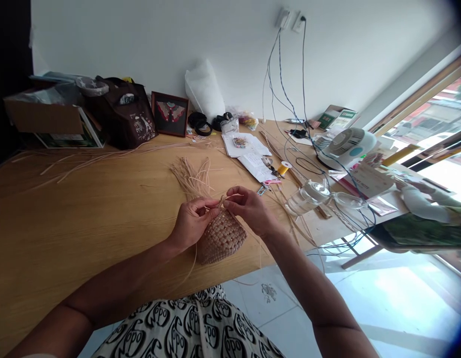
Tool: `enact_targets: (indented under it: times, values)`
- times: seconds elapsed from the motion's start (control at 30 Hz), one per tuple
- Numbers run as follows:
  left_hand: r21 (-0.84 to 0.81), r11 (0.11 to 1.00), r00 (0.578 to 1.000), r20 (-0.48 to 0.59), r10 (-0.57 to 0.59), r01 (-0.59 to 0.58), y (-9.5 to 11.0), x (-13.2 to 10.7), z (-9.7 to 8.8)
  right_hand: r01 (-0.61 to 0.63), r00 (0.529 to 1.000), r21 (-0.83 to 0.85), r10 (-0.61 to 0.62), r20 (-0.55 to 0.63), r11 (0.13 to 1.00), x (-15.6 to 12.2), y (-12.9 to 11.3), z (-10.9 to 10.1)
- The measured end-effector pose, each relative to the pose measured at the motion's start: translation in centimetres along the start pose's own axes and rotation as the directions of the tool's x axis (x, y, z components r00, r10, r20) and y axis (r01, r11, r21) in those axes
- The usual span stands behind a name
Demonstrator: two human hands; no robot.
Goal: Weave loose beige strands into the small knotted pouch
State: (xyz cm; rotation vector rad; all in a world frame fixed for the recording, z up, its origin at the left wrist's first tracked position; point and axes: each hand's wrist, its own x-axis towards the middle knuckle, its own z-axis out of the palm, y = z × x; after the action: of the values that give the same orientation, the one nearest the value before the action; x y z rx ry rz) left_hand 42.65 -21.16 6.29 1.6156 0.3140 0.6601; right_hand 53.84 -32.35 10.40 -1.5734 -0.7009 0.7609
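A small woven basket (223, 237) of pale brown strands lies tilted near the front edge of the wooden table. At its upper rim my left hand (192, 219) is closed, thumb and fingers pinching the rim where strands come out. Close beside it, my right hand (249, 206) pinches a thin strand at the same rim. The fingertips of both hands almost meet. A spray of loose strands (195, 179) fans out from the basket's far side, behind my left hand. The exact weave under the fingertips is hidden.
Long strands (104, 154) lie across the table's back left. Papers (253, 159), a yellow thread spool (283, 167), a clear pitcher (307, 197) and a white fan (347, 146) with trailing cables stand to the right. Another person's sleeved arm (424, 204) rests at far right.
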Motion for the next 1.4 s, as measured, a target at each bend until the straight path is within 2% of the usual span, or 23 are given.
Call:
enact_targets:
  times: [0.1,0.2,0.27,0.37,0.53,0.6,0.7,0.87,0.97,1.03,1.17,1.23,1.4]
  values:
    - [0.023,0.999,0.999,0.018,-0.035,0.034,0.0,0.1,-0.1,0.072,0.997,-0.106,-0.073,-0.005,0.992,0.0,0.2,0.1]
    - [0.023,0.997,0.997,0.034,-0.071,0.071,-0.1,0.2,-0.3,0.181,0.98,-0.236,-0.196,-0.04,0.955,-0.1,0.6,0.2]
    - [0.016,0.996,0.995,0.046,-0.09,0.089,-0.2,0.4,-0.3,0.214,0.971,-0.296,-0.235,-0.036,0.931,-0.2,0.5,0.1]
    - [0.003,0.993,0.991,0.064,-0.116,0.116,-0.2,0.6,-0.4,0.22,0.973,-0.418,-0.228,0.032,0.881,-0.1,-0.3,-0.1]
    - [-0.006,0.99,0.986,0.084,-0.142,0.143,-0.2,0.5,-0.5,0.215,0.977,-0.7,-0.159,0.146,0.68,0.7,-2.6,-0.4]
    - [-0.011,0.989,0.985,0.088,-0.149,0.151,-0.2,0.5,-0.6,0.212,0.977,-0.76,-0.144,0.156,0.615,1.2,-3.2,-0.4]
    - [-0.002,0.988,0.985,0.081,-0.154,0.154,-0.2,0.6,-0.6,0.209,0.978,-0.792,-0.103,0.184,0.573,1.9,-3.8,-0.2]
    - [0.012,0.99,0.988,0.059,-0.142,0.142,-0.2,0.7,-0.6,0.221,0.97,-0.806,-0.042,0.238,0.549,2.8,-4.6,0.0]
    - [-0.006,0.989,0.987,0.061,-0.147,0.147,0.0,0.7,-0.5,0.232,0.967,-0.795,-0.046,0.25,0.561,3.2,-4.8,-0.1]
    - [-0.011,0.988,0.986,0.065,-0.153,0.155,0.0,0.7,-0.5,0.226,0.969,-0.76,-0.058,0.241,0.609,3.3,-4.8,-0.3]
    - [-0.042,0.987,0.986,0.056,-0.155,0.158,0.1,0.8,-0.5,0.177,0.966,-0.623,-0.013,0.258,0.762,3.4,-4.5,-0.7]
    - [-0.057,0.985,0.986,0.055,-0.157,0.16,0.1,0.9,-0.5,0.154,0.963,-0.589,0.013,0.27,0.794,3.6,-4.5,-0.9]
    - [-0.026,0.984,0.983,0.064,-0.173,0.175,0.1,0.8,-0.5,0.165,0.95,-0.643,0.055,0.308,0.748,4.5,-4.2,-0.7]
